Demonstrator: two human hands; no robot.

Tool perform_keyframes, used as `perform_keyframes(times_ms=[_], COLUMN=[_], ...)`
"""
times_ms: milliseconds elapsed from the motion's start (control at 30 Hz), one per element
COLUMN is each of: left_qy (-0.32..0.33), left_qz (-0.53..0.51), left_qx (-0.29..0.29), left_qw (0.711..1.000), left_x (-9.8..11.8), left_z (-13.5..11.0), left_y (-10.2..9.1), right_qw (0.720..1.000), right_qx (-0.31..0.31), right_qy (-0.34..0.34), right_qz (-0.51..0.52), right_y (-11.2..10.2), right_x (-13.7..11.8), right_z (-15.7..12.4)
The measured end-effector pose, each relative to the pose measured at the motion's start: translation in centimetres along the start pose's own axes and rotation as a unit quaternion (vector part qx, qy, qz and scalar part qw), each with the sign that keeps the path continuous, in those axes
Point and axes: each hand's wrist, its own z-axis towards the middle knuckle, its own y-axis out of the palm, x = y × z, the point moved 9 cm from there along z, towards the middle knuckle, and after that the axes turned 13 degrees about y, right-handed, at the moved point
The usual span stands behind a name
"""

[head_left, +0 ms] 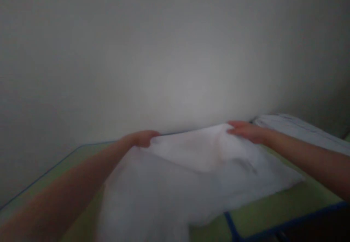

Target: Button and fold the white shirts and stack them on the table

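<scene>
A white cloth (175, 187), perhaps a garment, is stretched between my two hands; blur hides its exact kind. My left hand (144, 138) is closed on its upper edge at the left. At the right, my right hand (244, 129) pinches the same edge between thumb and fingers. The edge runs nearly straight from one hand to the other, while the lower part hangs in loose folds over a green surface (273, 209) with blue edging.
A pale wall (175, 59) rises directly behind the green surface. Beyond my right hand lies a white folded fabric or pad (295, 127) with faint lines. A dark area (322, 227) lies past the blue edging at the lower right. The light is dim.
</scene>
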Motion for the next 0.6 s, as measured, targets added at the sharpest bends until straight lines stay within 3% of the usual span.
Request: perform_keyframes(times_ms=[67, 133, 233, 333, 400, 467, 600], left_qy=[-0.019, -0.040, -0.063, -0.087, -0.100, -0.114, -0.133], left_qz=[-0.004, -0.018, -0.026, -0.023, -0.018, -0.025, -0.071], left_qx=[0.007, 0.017, 0.036, 0.049, 0.069, 0.090, 0.114], left_qw=[1.000, 0.999, 0.997, 0.995, 0.992, 0.989, 0.982], left_x=[-1.6, -2.8, -4.2, -6.4, -8.3, -10.2, -12.2], left_z=[0.6, 1.1, 1.1, -0.2, -1.7, -3.4, -5.9], left_y=[0.6, 1.2, 2.2, 2.9, 3.1, 3.2, 3.7], right_qw=[0.990, 0.965, 0.911, 0.864, 0.870, 0.898, 0.938], right_qx=[0.076, 0.128, 0.186, 0.203, 0.177, 0.133, 0.075], right_qy=[0.022, 0.037, 0.051, 0.085, 0.114, 0.147, 0.178], right_qz=[-0.119, -0.224, -0.363, -0.452, -0.445, -0.394, -0.287], right_y=[-4.7, -8.1, -11.3, -13.8, -15.5, -17.2, -19.8], right_x=[0.8, 2.1, 5.0, 8.6, 11.0, 12.9, 14.0], right_z=[2.3, 4.6, 7.5, 9.5, 9.8, 9.2, 6.6])
